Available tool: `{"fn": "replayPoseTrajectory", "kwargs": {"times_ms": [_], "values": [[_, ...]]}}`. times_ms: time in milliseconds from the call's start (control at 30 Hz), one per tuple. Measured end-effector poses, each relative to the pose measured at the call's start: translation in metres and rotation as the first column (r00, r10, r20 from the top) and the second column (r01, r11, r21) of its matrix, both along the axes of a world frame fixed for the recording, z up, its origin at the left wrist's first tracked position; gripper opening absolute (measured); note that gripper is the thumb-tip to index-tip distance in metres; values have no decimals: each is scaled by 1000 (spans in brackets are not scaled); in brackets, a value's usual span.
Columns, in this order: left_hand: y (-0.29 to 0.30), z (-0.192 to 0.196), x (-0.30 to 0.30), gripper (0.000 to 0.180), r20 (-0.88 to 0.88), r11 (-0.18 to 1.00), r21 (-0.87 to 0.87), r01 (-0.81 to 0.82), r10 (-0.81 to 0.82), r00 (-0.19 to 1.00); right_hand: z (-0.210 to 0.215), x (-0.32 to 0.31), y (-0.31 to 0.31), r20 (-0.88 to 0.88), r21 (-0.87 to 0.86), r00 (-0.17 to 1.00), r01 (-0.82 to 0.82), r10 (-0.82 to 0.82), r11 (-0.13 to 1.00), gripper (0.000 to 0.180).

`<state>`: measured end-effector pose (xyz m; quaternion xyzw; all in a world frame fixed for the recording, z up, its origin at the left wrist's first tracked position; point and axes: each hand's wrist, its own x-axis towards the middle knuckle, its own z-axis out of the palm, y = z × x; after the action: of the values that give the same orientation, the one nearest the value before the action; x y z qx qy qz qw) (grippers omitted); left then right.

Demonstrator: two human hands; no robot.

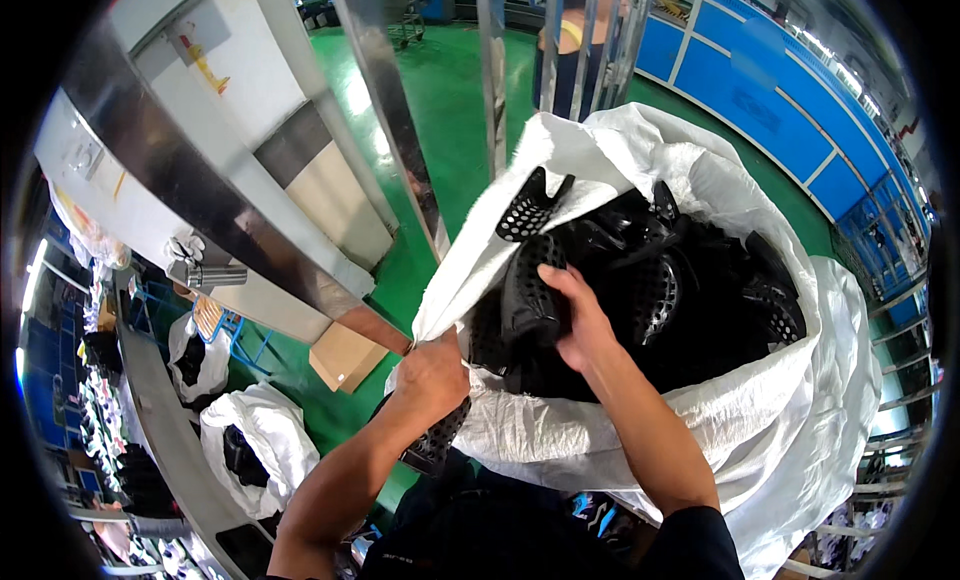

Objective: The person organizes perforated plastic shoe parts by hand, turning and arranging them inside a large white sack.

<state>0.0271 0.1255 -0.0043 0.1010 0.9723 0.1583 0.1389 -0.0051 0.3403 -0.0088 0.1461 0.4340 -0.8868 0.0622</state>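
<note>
The right hand (585, 325) is partly closed on a shiny black piece (530, 295), its thumb laid along the near face; the remaining fingers are mostly out of sight, so how far round they reach cannot be told. The piece lies between nine and ten o'clock of that hand, tilted, over the near-left part of an open white sack (725, 395). More dark pieces (657, 295), several dotted with holes, crowd the sack from one to three o'clock of the grip. A perforated piece (525, 218) rests against the sack's pale inner fold at about eleven o'clock, just beyond the piece in hand.

The left hand (432, 380) is curled tight at the sack's rim, toward eight o'clock from the right hand. Another black piece with holes (440, 442) shows below its wrist, near six o'clock (whether the fist has hold of that or of the rim cannot be told).

Farther off, a cardboard box (345, 358) sits on the green floor (440, 110) at nine o'clock of the left hand, and a smaller white sack (290, 420) stands near eight.
</note>
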Motion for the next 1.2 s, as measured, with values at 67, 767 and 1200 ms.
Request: {"fn": "replayPoseTrajectory", "kwargs": {"times_ms": [67, 767, 1200], "values": [[2, -2, -4, 49, -23, 999, 36, 8, -7, 1000, -24, 12, 3, 95, -213, 988, -100, 122, 972, 67], [1, -47, 3, 36, 10, 970, 242, -36, 35, 999, -11, 16, -22, -67, 990, 986, 46, 153, 137, 82], [-25, 45, 11, 32, 530, 615, 667, -421, 6, 848, 35, 63, -24, -281, 956, 813, 284, 509, 74, 71]]}}
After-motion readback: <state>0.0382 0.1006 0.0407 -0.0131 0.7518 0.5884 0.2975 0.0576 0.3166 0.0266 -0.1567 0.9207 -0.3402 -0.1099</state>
